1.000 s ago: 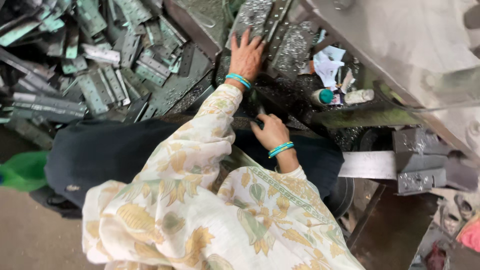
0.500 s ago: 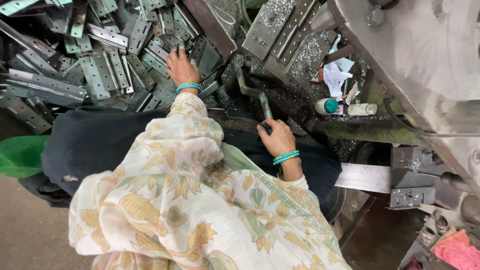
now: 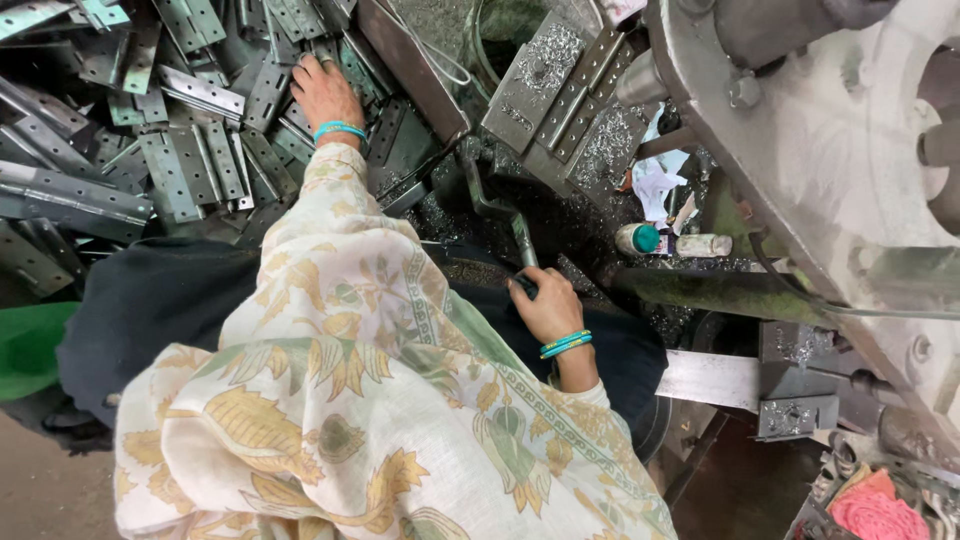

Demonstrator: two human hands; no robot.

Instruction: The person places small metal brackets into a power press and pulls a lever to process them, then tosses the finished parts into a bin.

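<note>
My left hand [image 3: 322, 92], with a teal bangle on the wrist, lies on a heap of grey metal hinge plates [image 3: 180, 170] at the upper left, its fingers resting on one plate. My right hand [image 3: 545, 305], also with teal bangles, is closed around the lower end of a bent metal crank handle [image 3: 495, 205] that runs up to a fixture holding perforated hinge plates [image 3: 560, 95] covered in metal chips. A floral cream sleeve and shawl fill the lower middle of the view.
A large grey machine body [image 3: 830, 130] takes up the right side. A small bottle with a teal cap [image 3: 640, 238] lies beside crumpled paper [image 3: 655, 185]. A green tub [image 3: 30, 345] sits at the left edge and pink cloth [image 3: 880, 515] at the bottom right.
My left hand has moved from the fixture leftward onto the hinge pile. My right hand stays on the crank handle. The view has shifted.
</note>
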